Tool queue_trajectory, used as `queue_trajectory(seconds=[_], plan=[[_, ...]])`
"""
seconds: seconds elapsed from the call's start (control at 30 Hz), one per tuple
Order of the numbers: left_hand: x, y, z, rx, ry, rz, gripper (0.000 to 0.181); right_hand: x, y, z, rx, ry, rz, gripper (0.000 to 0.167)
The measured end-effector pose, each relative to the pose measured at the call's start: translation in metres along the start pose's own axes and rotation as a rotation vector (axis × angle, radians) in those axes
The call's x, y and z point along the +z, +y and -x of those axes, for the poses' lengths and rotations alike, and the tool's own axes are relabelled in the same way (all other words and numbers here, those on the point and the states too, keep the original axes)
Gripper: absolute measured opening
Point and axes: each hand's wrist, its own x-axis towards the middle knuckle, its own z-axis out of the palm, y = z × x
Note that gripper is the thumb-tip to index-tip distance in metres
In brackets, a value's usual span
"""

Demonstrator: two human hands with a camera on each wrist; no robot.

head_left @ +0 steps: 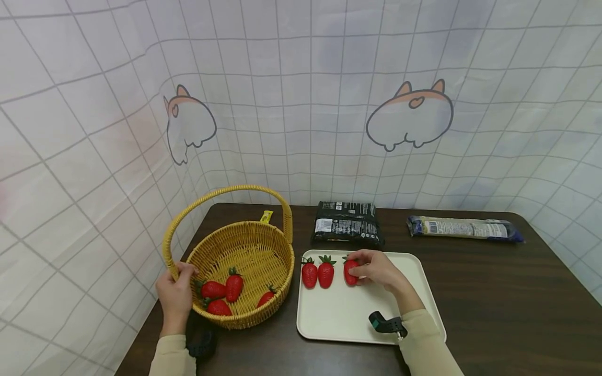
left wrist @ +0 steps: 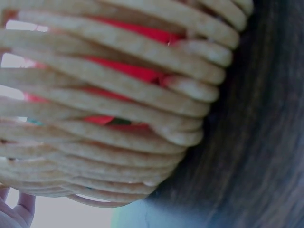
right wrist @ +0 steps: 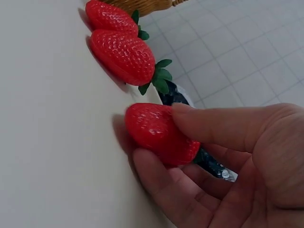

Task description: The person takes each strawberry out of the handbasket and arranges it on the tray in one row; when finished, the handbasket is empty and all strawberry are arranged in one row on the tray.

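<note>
My right hand (head_left: 378,269) pinches a red strawberry (right wrist: 159,130) between thumb and fingers, low over the white tray (head_left: 329,324). Two more strawberries with green leaf caps lie side by side at the tray's back left: a left one (head_left: 309,274) and a right one (head_left: 326,273). At the left, my left hand (head_left: 176,292) grips the yellow wicker basket (head_left: 254,245) by its rim, near the foot of the arched handle. Several strawberries (head_left: 234,286) lie inside the basket. In the left wrist view the woven wall hides most of that hand.
Behind the tray lies a black packet (head_left: 348,224). A long plastic-wrapped package (head_left: 465,228) is at the back right of the dark wooden table (head_left: 498,297). A small yellow wrapper (head_left: 266,216) shows behind the basket. A white gridded cloth (head_left: 301,104) hangs behind the table.
</note>
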Motion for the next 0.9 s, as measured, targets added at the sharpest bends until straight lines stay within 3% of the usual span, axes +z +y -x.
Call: queue_trajectory(seconds=[0.33, 0.63, 0.9], plan=[[0.0, 0.0, 0.0, -0.008, 0.003, 0.002, 0.019, 0.006, -0.004, 0.004, -0.036, -0.039, 0.048, 0.036], [-0.001, -0.036, -0.008, -0.038, 0.003, -0.01, 0.021, 0.008, -0.003, 0.003, -0.051, -0.034, 0.073, 0.036], [-0.002, -0.04, -0.008, -0.034, 0.006, -0.007, 0.022, 0.012, -0.003, 0.001, -0.064, -0.026, 0.069, 0.037]])
